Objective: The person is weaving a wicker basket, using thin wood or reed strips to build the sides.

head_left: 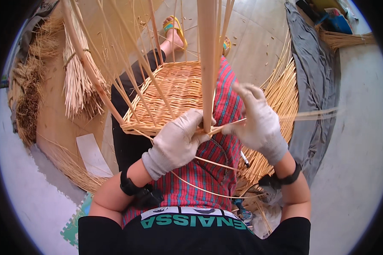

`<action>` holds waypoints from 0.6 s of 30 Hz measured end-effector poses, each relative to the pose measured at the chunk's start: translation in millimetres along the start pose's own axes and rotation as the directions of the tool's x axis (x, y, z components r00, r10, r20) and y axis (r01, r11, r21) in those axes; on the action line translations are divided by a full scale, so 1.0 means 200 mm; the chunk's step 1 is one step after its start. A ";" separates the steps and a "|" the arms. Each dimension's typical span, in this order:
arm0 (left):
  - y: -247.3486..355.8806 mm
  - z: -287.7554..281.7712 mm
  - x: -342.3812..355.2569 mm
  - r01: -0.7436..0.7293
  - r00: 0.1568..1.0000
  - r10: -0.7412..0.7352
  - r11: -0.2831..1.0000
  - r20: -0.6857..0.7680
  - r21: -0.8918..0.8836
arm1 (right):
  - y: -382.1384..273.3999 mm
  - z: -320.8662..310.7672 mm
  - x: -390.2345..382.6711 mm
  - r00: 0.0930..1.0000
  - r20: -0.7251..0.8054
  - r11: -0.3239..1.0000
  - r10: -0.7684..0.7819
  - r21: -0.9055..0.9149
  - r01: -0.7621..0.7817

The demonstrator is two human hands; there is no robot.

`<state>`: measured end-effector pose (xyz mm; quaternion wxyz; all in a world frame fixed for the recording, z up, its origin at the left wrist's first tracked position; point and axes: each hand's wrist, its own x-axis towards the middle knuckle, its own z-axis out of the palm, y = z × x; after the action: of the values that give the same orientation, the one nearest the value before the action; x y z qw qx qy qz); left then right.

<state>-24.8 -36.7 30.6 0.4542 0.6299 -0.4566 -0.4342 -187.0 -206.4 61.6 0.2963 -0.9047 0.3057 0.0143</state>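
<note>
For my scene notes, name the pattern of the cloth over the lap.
Cloth: red plaid, head view.

The single view looked steeply down from the person's head, upright and at close range, facing away past the lap: black shirt point(127, 236) along the lower edge, left hand point(176, 138) and right hand point(260, 124) centrally, floor point(259, 29) beyond, bent by the fisheye.

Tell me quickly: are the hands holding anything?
Left hand: closed on the wicker basket.
Right hand: at a wicker strand; grip can't be told.
</note>
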 end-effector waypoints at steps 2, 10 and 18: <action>-0.01 0.00 -0.01 0.016 1.000 -0.016 1.000 0.000 -0.008 | 0.04 0.05 0.12 0.998 -0.044 0.999 -0.047 -0.005 0.046; 0.02 0.03 -0.03 0.011 0.998 -0.013 0.999 -0.060 -0.030 | 0.09 0.18 0.24 0.865 -0.257 0.902 -0.431 -0.109 0.417; 0.22 -0.30 -0.48 0.028 0.995 -0.046 0.980 -0.090 -0.198 | -0.09 0.31 -0.34 0.721 -0.420 0.835 -0.550 -0.291 0.468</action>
<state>4.3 60.1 99.3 0.5270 0.6102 -0.3778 -0.4553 -222.4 -124.5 33.1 0.1263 -0.9482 0.1068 -0.2711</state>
